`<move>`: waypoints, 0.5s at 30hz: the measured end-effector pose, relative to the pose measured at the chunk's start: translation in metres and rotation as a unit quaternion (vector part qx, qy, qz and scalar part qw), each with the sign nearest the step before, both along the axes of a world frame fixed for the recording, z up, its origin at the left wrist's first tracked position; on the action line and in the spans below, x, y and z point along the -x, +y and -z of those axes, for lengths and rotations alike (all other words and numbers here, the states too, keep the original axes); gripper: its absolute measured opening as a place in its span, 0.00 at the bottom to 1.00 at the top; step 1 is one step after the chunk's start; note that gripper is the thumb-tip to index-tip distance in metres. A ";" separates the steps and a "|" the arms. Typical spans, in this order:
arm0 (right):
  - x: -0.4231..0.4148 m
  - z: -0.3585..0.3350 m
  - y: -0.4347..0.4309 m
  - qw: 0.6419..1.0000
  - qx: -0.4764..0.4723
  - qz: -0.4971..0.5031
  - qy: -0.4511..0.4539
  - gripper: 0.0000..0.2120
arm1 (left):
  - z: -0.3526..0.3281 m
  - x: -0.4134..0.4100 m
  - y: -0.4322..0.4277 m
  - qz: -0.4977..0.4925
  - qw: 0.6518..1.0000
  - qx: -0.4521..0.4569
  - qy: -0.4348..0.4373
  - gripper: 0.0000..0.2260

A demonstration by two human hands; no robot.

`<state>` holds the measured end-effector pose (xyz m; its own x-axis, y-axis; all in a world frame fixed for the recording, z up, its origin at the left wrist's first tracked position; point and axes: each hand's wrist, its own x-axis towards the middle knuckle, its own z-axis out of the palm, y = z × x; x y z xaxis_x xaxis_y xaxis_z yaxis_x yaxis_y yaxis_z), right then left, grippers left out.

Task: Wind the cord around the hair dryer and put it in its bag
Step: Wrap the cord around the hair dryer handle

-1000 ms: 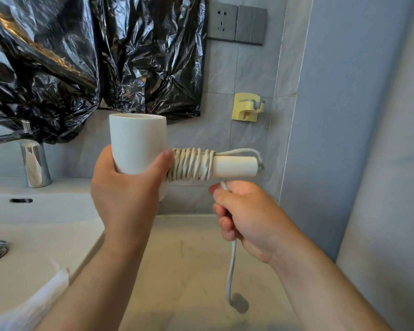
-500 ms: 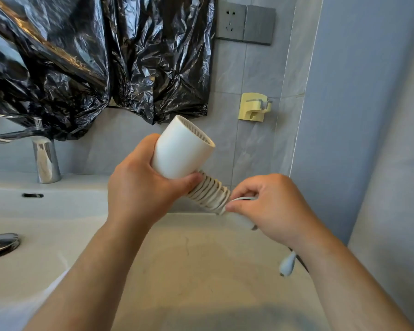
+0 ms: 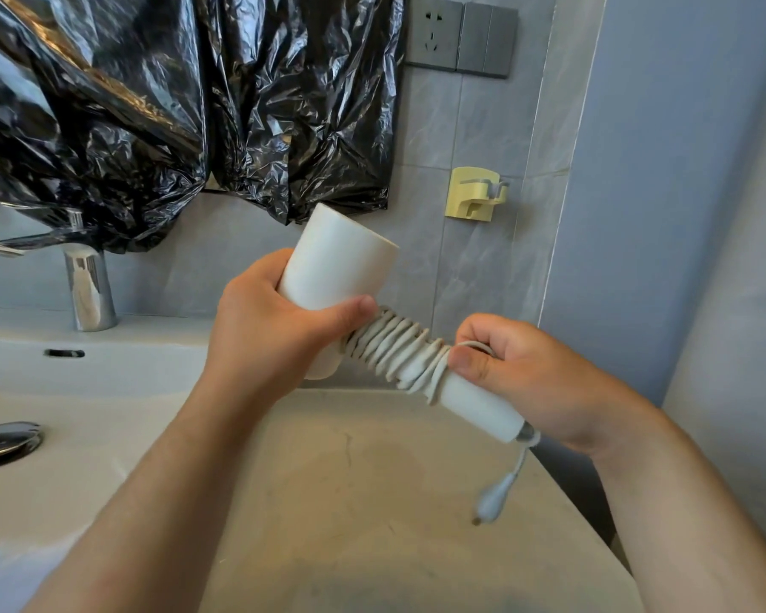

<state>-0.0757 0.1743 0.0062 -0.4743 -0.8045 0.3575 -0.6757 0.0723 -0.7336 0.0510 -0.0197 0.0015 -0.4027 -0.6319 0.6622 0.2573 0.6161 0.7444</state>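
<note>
The left hand (image 3: 266,342) gripped the smooth white barrel of the hair dryer (image 3: 337,272), held above the pale stone counter (image 3: 350,502). The right hand (image 3: 531,382) pinched the ridged, coiled cord (image 3: 394,351) against the cylindrical handle; its plug (image 3: 491,502) dangled free below. Crinkled black plastic (image 3: 151,104) and a chrome faucet (image 3: 85,285) stood well behind, beside the glossy sink (image 3: 63,382).
</note>
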 end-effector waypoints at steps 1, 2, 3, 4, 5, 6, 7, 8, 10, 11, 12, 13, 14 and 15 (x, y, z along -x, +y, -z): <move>-0.001 -0.001 0.001 0.999 0.006 -0.016 -0.032 0.11 | 0.000 0.000 0.000 -0.001 1.000 0.001 -0.002 0.23; -0.003 -0.001 0.001 0.998 0.015 -0.022 -0.054 0.11 | -0.001 0.000 0.001 -0.004 1.000 0.005 -0.006 0.24; -0.002 -0.001 0.000 0.998 0.025 -0.020 -0.061 0.11 | -0.001 0.000 0.002 -0.009 1.000 0.010 -0.011 0.25; 0.000 0.000 -0.001 0.998 0.036 -0.017 -0.054 0.11 | -0.001 0.000 0.003 -0.017 1.000 0.016 -0.016 0.26; 0.001 0.002 -0.003 0.998 0.043 -0.015 -0.044 0.12 | -0.002 0.000 0.004 -0.024 0.999 0.020 -0.021 0.27; 0.002 0.002 -0.004 0.998 0.047 -0.013 -0.043 0.13 | -0.002 0.000 0.005 -0.031 0.999 0.023 -0.025 0.28; 0.003 0.002 -0.005 0.997 0.050 -0.013 -0.053 0.13 | -0.003 -0.001 0.005 -0.034 0.999 0.023 -0.028 0.28; 0.005 0.003 -0.006 0.996 0.055 -0.019 -0.071 0.13 | -0.003 -0.002 0.005 -0.033 0.999 0.021 -0.029 0.28; 0.008 0.005 -0.005 0.986 0.065 -0.055 -0.141 0.13 | -0.004 -0.002 0.004 -0.012 0.999 0.005 -0.030 0.28; 0.010 0.007 -0.004 0.977 0.066 -0.089 -0.184 0.14 | -0.004 -0.002 0.003 0.001 0.999 -0.007 -0.032 0.27; 0.012 0.010 -0.004 0.962 0.065 -0.131 -0.232 0.14 | -0.003 -0.002 0.002 0.013 0.999 -0.019 -0.035 0.25; 0.013 0.012 -0.004 0.944 0.066 -0.172 -0.274 0.15 | -0.003 -0.002 0.001 0.025 0.998 -0.033 -0.036 0.23; 0.013 0.014 -0.004 0.927 0.072 -0.202 -0.308 0.16 | -0.003 -0.002 -0.001 0.037 0.998 -0.047 -0.036 0.21; 0.013 0.016 -0.004 0.911 0.083 -0.223 -0.338 0.17 | -0.002 -0.003 -0.002 0.050 0.996 -0.062 -0.034 0.20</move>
